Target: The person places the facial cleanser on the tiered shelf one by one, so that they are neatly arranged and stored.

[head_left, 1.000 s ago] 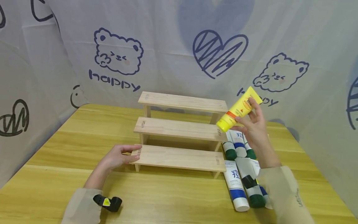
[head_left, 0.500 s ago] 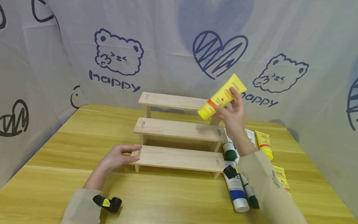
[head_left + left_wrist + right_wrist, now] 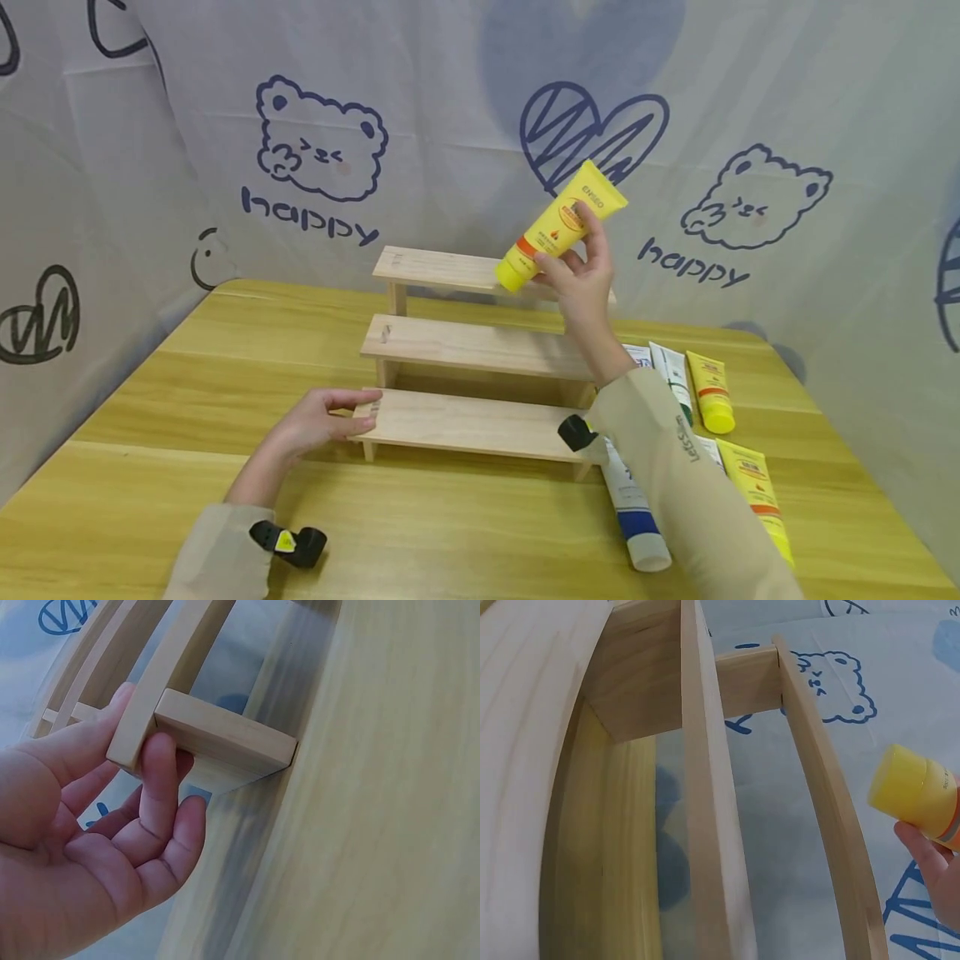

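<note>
A three-tier wooden stand (image 3: 480, 427) is on the table, its shelves bare. My left hand (image 3: 322, 421) grips the left end of its lowest shelf; in the left wrist view the thumb lies on top of the board (image 3: 142, 712) and the fingers curl beneath. My right hand (image 3: 587, 279) pinches a yellow squeeze tube (image 3: 558, 225) with an orange band. The tube is tilted, cap down to the left, overlapping the top shelf in the head view. In the right wrist view its yellow cap (image 3: 900, 784) shows beyond the top shelf's edge (image 3: 825, 772).
Right of the stand lie a white tube with a blue band (image 3: 633, 512), a white-and-green tube (image 3: 672, 375) and two yellow tubes (image 3: 711, 387), partly covered by my right sleeve (image 3: 675, 467). A printed cloth (image 3: 450, 158) hangs behind the wooden table (image 3: 420, 533).
My right hand has carried the yellow tube left and upward, from beside the stand's right end to over the top shelf. The left hand has stayed on the lowest shelf.
</note>
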`<action>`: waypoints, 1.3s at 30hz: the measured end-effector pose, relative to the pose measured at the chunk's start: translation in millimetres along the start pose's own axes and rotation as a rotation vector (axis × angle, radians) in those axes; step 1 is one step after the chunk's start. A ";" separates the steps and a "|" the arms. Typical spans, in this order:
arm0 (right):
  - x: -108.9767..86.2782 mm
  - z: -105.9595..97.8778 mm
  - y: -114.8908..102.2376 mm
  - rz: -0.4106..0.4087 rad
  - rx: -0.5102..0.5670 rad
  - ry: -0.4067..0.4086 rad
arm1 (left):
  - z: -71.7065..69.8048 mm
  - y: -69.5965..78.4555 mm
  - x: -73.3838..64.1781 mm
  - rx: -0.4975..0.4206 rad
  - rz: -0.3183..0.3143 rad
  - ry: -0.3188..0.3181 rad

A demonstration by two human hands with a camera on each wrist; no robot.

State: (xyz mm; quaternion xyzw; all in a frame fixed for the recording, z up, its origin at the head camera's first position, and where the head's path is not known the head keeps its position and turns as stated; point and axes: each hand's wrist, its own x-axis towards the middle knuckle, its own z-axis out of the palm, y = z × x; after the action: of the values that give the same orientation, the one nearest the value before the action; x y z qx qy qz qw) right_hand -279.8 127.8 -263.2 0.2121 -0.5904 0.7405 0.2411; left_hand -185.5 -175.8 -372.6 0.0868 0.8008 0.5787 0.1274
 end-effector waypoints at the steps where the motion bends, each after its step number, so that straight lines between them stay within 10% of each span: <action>1: 1.0 5.2 -1.7 -0.009 -0.004 0.004 | -0.4 -0.1 0.1 0.001 0.001 -0.002; 17: 8.3 36.6 7.6 -0.184 -0.352 -0.155 | -2.2 -2.8 1.7 0.019 0.017 -0.018; 30: -2.7 48.2 -10.5 -0.043 -0.362 -0.102 | -2.3 -2.7 1.2 0.030 0.017 -0.021; 39: 3.7 39.3 19.6 -0.016 -0.418 -0.094 | -2.8 -3.1 1.1 0.023 0.015 -0.025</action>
State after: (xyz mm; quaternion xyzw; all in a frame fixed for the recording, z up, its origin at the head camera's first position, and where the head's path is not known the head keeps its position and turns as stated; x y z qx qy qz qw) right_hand -293.4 86.2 -267.7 0.1967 -0.7401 0.5891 0.2579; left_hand -187.4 -179.0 -374.8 0.1016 0.8050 0.5694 0.1321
